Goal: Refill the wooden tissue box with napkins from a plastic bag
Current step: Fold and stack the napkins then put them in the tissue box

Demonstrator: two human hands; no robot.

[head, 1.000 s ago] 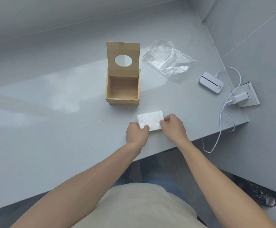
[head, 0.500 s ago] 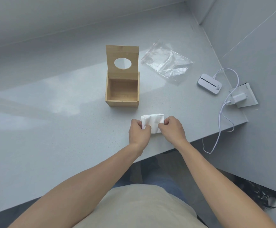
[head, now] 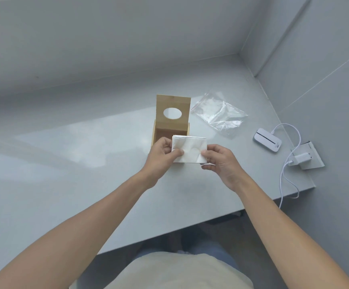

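White paper napkins [head: 189,149], folded into a stack, are held above the near part of the wooden tissue box [head: 172,124], hiding much of its opening. The left hand [head: 163,151] pinches the stack's left edge between thumb and fingers; the right hand [head: 219,159] pinches the right edge the same way. Both hands are closed on the stack, which sags slightly between them.

The box stands on the grey counter [head: 86,163] with its hinged lid [head: 173,111] raised upright at the far side; an oval dispensing hole shows in the lid. The clear plastic bag [head: 219,114], apparently empty, lies flat to the right of the box, apart from it.

Risks from this position, as judgement:
- The stack looks wider than the box opening as held. Forcing it down may crumple the edges or catch on the rim.
- Loose sheets may slide apart if either pinch relaxes, since only the edges are gripped.
- The upright lid may tip shut if the stack or a hand knocks it.

To the right sit a small white device [head: 267,142], a white cable [head: 284,176] and a white charger plug [head: 300,158]. The device carries a small dark marking at its right end; it is too small to read. No other writing is legible.
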